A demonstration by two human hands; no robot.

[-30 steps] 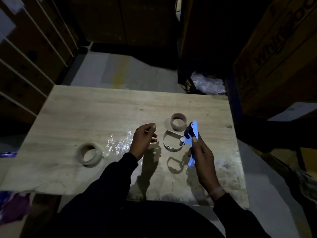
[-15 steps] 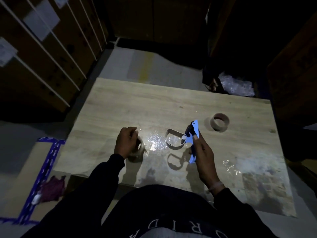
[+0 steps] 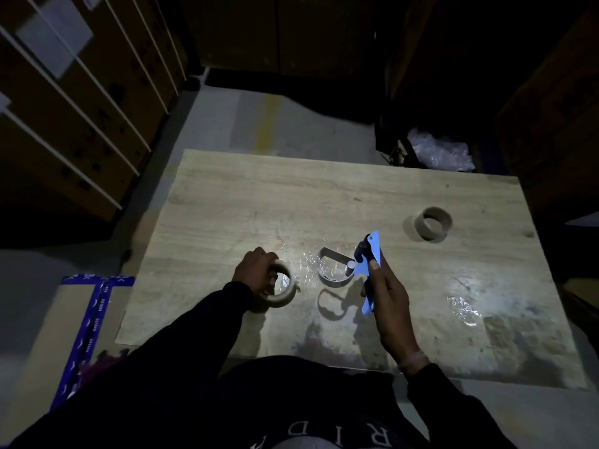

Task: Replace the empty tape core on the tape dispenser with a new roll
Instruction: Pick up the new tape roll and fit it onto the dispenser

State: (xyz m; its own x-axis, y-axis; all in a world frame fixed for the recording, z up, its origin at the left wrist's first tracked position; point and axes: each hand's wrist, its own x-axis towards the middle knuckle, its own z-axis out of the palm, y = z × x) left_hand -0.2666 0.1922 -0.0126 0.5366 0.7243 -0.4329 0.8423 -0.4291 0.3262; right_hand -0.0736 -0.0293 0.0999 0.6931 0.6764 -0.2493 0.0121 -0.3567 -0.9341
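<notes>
My right hand [image 3: 387,298] grips the blue handle of the tape dispenser [image 3: 369,270], held a little above the wooden table [image 3: 324,202]. Its bare metal loop [image 3: 330,270] sticks out to the left with no roll on it. My left hand [image 3: 256,270] is closed on the rim of a new tan tape roll [image 3: 285,294], which rests on the table near the front left. The empty cardboard core [image 3: 432,223] stands on the table at the right, apart from both hands.
A patch of shiny clear film [image 3: 463,307] lies on the table at the right front. Crumpled plastic [image 3: 439,153] sits beyond the far edge. Cardboard boxes [image 3: 64,108] stack up at the left, and a taped carton [image 3: 90,306] is on the floor.
My left hand moved left from beside the dispenser to the tape roll and closed on it. The view swung left. My right hand keeps hold of the dispenser.
</notes>
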